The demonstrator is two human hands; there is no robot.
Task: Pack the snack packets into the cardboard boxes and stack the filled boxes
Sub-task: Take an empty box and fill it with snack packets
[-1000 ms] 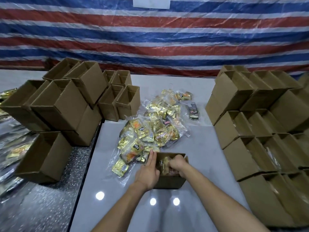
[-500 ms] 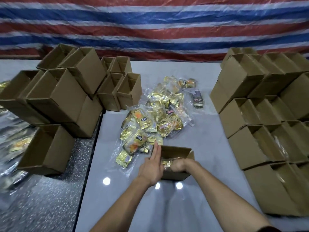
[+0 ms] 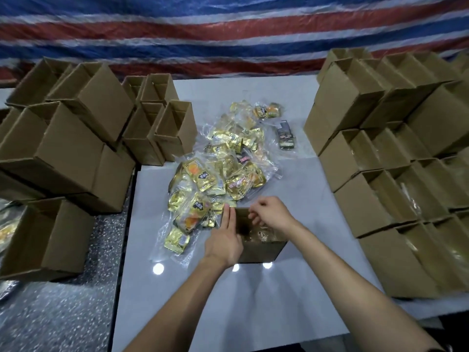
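The right hand (image 3: 270, 214) has lifted out of the cardboard box (image 3: 264, 246), fingers loosely curled, empty; the left hand (image 3: 224, 241), flat, braces its nine-o'clock wall. Packets are seated; more from the pile (image 3: 223, 171) at twelve o'clock can follow.

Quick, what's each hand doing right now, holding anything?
Left hand: open and flat against the left side of the small open box, gripping nothing.
Right hand: fingers curled above the box; cannot tell whether it holds anything.
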